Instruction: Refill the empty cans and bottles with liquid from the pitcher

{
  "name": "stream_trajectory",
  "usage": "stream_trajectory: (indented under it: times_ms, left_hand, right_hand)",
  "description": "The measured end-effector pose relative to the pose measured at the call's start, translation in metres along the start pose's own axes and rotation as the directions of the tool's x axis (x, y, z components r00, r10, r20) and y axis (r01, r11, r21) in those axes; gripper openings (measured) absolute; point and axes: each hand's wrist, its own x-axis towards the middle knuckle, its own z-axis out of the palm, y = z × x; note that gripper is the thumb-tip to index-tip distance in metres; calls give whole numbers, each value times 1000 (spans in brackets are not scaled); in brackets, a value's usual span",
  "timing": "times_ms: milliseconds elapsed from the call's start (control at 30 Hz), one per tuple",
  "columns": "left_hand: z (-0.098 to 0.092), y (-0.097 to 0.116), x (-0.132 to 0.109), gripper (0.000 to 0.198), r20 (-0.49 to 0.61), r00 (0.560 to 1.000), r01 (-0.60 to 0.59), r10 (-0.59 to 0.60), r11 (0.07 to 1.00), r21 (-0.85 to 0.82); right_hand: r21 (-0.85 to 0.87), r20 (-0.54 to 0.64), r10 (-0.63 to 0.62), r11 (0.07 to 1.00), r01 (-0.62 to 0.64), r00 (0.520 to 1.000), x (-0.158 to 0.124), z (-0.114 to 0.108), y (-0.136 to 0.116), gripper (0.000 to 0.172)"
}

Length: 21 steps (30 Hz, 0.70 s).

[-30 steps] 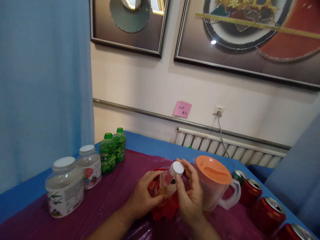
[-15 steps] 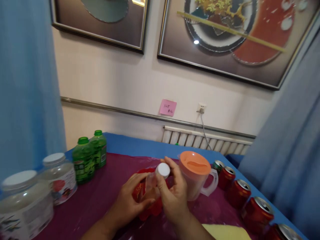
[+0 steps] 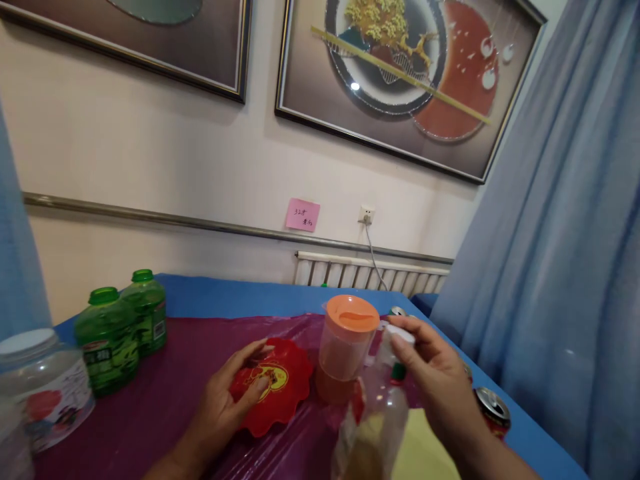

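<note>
My right hand (image 3: 440, 380) is closed round the white-capped neck of a clear plastic bottle (image 3: 373, 427) with a little brownish liquid, holding it low at the right of centre. My left hand (image 3: 225, 393) lies open with its fingers on a red scalloped plastic dish (image 3: 275, 387) on the purple table cover (image 3: 175, 373). Between the two hands stands a clear pitcher (image 3: 345, 350) with an orange lid, just behind the bottle.
Two green bottles (image 3: 120, 330) and a white-lidded jar (image 3: 43, 387) stand at the left. Red cans (image 3: 493, 413) line the right table edge, beside a blue curtain (image 3: 560, 267). A yellow sheet (image 3: 425, 453) lies under my right hand. A radiator (image 3: 370, 273) runs along the wall.
My left hand let go of the bottle and settled on the red dish. My right hand carried the bottle rightward and nearer. The camera turned right.
</note>
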Motion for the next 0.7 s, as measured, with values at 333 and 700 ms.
stream_trajectory:
  times_ms: [333,700]
  left_hand:
    - [3,-14,5,49,-7,999,-40,41,992,119]
    - [-2,-23,9,44,-15,999,-42,47,971,236]
  right_hand:
    - [-665,-233,-245,747,30,941,74,-106,5,54]
    - [-916,-183,-174,387,-104,968,212,-68,88,43]
